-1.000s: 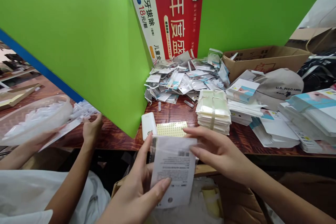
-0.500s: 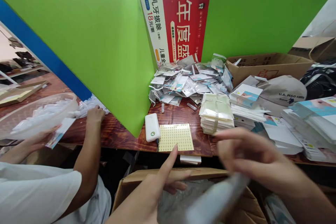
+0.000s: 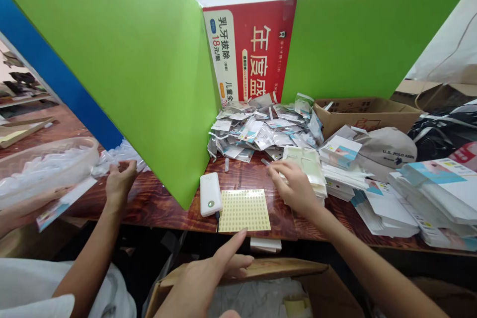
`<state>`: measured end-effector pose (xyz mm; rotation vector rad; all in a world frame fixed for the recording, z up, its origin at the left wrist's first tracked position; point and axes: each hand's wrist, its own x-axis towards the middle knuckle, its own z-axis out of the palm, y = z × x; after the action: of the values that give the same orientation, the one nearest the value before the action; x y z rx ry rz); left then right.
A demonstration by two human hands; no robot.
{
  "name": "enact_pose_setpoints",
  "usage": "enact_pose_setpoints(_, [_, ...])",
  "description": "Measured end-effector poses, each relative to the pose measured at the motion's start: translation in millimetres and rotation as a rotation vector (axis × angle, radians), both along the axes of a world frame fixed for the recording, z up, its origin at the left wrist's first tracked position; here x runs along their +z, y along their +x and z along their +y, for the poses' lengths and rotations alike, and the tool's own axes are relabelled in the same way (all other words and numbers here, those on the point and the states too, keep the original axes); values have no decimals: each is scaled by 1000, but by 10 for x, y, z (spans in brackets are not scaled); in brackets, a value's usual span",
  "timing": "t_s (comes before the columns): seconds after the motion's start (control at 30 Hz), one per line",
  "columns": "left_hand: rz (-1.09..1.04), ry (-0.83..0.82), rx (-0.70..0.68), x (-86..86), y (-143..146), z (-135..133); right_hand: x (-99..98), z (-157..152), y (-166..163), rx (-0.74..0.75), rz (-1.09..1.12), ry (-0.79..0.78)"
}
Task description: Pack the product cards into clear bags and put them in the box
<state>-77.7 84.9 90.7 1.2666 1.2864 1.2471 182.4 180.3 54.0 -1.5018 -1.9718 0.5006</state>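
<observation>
My left hand [image 3: 208,273] hovers over an open cardboard box [image 3: 261,271] below the table edge, forefinger stretched toward a yellow dotted sticker sheet [image 3: 244,209], holding nothing. My right hand [image 3: 294,186] reaches over the wooden table to the left edge of a banded stack of pale sheets [image 3: 307,169], fingers spread, close to a small clear tube [image 3: 266,161]. Behind lies a heap of small packets in clear bags [image 3: 261,126]. A white power bank [image 3: 210,200] rests left of the sticker sheet.
Green dividers [image 3: 149,74] and a red poster [image 3: 249,54] wall the workspace. Stacks of white printed cards [image 3: 410,194], a grey cap [image 3: 387,146] and a cardboard box [image 3: 368,112] lie at the right. A co-worker's hands [image 3: 119,181] handle plastic bags beyond the left divider.
The white printed packet I held a second ago left my hands, dropped toward the box below. My right hand then swung up and forward to the banded stack. My left hand emptied, forefinger out.
</observation>
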Motion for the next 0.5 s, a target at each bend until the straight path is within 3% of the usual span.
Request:
enact_pose_setpoints(0.1, [-21,68,100,150,-301,361,34,805,36,-114,-267,-25])
enact_pose_setpoints(0.2, [-46,145,168,242,-572,627,20,1322,52,-147,-480,-100])
enact_pose_setpoints(0.33, [-89,239,273,172,-804,795,1,1607,34,-143,-591,-118])
enact_pose_setpoints(0.5, [-100,225,284,66,-927,821,151,1760,125,-104,-478,-77])
